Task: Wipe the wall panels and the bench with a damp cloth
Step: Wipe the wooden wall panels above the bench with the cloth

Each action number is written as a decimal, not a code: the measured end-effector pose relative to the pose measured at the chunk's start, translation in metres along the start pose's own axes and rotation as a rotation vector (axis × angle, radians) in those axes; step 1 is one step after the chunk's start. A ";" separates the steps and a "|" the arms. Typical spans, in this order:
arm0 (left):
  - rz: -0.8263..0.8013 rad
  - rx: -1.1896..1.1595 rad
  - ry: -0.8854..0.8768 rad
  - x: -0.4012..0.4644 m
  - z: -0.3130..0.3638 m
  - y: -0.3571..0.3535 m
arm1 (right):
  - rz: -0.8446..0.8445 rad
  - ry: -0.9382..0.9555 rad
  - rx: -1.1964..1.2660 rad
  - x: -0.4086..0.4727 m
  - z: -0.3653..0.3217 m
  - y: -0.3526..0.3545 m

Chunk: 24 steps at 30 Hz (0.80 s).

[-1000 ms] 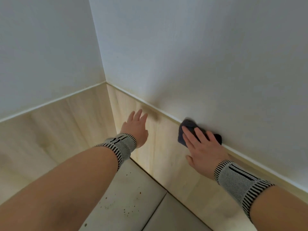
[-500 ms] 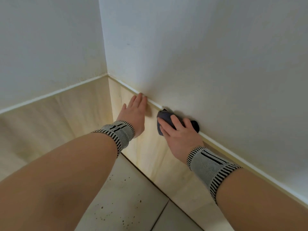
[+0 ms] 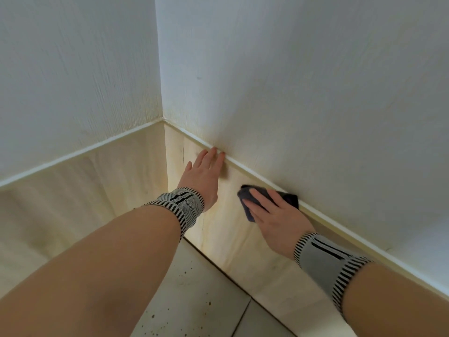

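the right hand (image 3: 279,218) has its fingers (image 3: 261,199) laid straight and flat over a dark blue-grey cloth (image 3: 247,203), pressing it against the pale wood wall panel (image 3: 226,229); nothing is curled round the cloth. the cloth sits just below the white trim strip (image 3: 257,175) that caps the panel, its far dark edge touching the strip. the left hand (image 3: 202,175) is flat on the same panel, fingers (image 3: 211,156) straight and close together, their tips touching the underside of the trim strip, holding nothing. it lies between the cloth and the room corner, apart from the cloth. each wrist wears a grey knitted wristband (image 3: 181,206) with black and white striped edges, and both forearms are bare. above the trim strip rise 2 white textured walls (image 3: 315,93) meeting at the corner, and a second wood panel (image 3: 85,186) runs along the left wall below the strip. below the panels lies a grey speckled surface (image 3: 194,300) with a dark seam, though whether this is the bench or a floor cannot be told.
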<state>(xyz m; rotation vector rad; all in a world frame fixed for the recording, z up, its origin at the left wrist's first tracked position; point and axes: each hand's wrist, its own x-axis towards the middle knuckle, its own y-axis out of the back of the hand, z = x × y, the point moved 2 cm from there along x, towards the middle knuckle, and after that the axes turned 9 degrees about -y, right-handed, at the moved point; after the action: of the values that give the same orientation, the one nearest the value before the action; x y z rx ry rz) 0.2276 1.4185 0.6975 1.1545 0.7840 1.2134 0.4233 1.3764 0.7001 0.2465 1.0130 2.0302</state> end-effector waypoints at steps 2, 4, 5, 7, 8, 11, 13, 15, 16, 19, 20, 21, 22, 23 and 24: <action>-0.008 -0.004 -0.021 -0.001 -0.003 0.002 | 0.047 -0.047 0.061 0.025 -0.007 0.018; -0.010 -0.005 -0.035 -0.002 -0.006 0.002 | 0.069 -0.106 0.105 0.034 -0.008 0.020; -0.011 -0.010 -0.041 -0.002 -0.007 0.001 | 0.057 -0.106 0.098 0.029 -0.008 0.016; 0.006 -0.033 -0.039 -0.002 -0.008 -0.003 | 0.010 -0.061 0.025 0.006 -0.005 -0.005; 0.021 -0.047 -0.036 -0.001 -0.008 -0.005 | -0.007 -0.051 0.023 -0.008 -0.003 -0.013; 0.037 -0.071 -0.031 -0.001 -0.008 -0.006 | -0.075 -0.075 -0.017 -0.027 0.004 -0.012; 0.030 -0.072 -0.037 -0.001 -0.007 -0.005 | -0.062 -0.011 -0.037 -0.014 -0.003 -0.010; 0.023 -0.072 -0.047 -0.002 -0.009 -0.004 | -0.029 -0.030 -0.006 0.015 -0.009 0.003; 0.019 -0.068 -0.057 -0.002 -0.010 -0.002 | 0.009 -0.057 0.010 0.030 -0.011 0.011; 0.005 -0.039 -0.088 -0.001 -0.017 0.001 | 0.069 -0.124 0.078 0.059 -0.012 0.028; -0.001 -0.033 -0.095 0.000 -0.016 0.002 | 0.061 -0.124 0.065 0.057 -0.010 0.029; -0.008 -0.037 -0.096 0.000 -0.016 0.002 | 0.037 -0.114 0.030 0.051 -0.008 0.025; -0.008 -0.044 -0.093 0.000 -0.016 0.001 | 0.028 -0.106 0.013 0.041 -0.006 0.018; -0.005 -0.046 -0.094 0.000 -0.016 0.001 | 0.037 -0.099 0.024 0.032 -0.003 0.010; -0.003 -0.052 -0.095 0.000 -0.015 0.000 | 0.043 -0.093 0.017 0.023 -0.002 0.005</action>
<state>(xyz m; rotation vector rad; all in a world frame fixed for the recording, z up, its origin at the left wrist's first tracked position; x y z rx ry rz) 0.2135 1.4223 0.6935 1.1600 0.6786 1.1615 0.4049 1.3909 0.6988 0.3708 0.9748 2.0302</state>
